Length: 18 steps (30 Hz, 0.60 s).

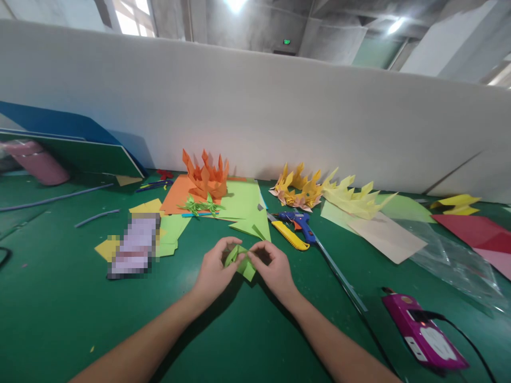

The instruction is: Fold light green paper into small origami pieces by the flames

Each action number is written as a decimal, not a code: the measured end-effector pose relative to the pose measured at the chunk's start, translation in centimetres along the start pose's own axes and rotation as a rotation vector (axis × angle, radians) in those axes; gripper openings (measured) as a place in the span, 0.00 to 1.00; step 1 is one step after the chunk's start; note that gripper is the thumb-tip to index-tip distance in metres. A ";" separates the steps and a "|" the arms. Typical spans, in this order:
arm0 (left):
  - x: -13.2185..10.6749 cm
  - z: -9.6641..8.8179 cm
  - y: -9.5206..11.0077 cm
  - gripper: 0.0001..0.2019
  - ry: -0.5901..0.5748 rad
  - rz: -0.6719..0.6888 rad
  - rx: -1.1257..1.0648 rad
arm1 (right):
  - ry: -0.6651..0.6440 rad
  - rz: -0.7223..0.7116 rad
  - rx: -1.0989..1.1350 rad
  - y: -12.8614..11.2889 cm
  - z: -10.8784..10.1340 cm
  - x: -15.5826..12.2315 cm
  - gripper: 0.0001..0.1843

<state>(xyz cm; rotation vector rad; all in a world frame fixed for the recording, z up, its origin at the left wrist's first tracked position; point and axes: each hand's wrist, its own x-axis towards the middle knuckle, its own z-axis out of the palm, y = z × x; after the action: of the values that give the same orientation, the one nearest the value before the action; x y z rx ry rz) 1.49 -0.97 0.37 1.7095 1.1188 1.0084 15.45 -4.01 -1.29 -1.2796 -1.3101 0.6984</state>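
A small folded piece of green paper [246, 270] is held between both hands, just above the green tabletop. My left hand [217, 266] pinches its left side between thumb and fingers. On the other side, my right hand [275, 266] grips the upper right edge with thumb and fingertips. The fingers partly cover the folds. Beyond the hands lie green paper sheets [243, 199] and small green folded paper leaves [199, 206]. An orange folded-paper crown [207, 178] stands on orange paper [171, 196].
Right of my hands lie a yellow utility knife [290, 235] and a blue glue gun [305, 226]. Paper crowns [299, 191] stand along the white partition [255, 106]. A blurred phone [136, 244] lies left; a purple power strip [425, 332] with a cable sits near right. A pink bottle [38, 159] leans far left.
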 end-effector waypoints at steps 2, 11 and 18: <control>0.0 0.0 0.1 0.11 0.002 -0.009 -0.008 | 0.006 -0.001 -0.001 0.0 0.0 0.0 0.06; -0.2 0.1 0.3 0.11 0.010 0.004 0.045 | 0.019 -0.016 -0.025 -0.2 0.0 -0.1 0.05; -0.2 0.1 -0.2 0.12 0.036 0.033 0.068 | 0.019 -0.018 -0.024 -0.3 0.1 -0.2 0.06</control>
<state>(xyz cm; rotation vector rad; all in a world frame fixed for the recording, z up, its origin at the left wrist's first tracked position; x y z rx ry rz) 1.45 -1.16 0.13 1.7750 1.1627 1.0357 15.21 -4.22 -1.07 -1.2889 -1.3169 0.6586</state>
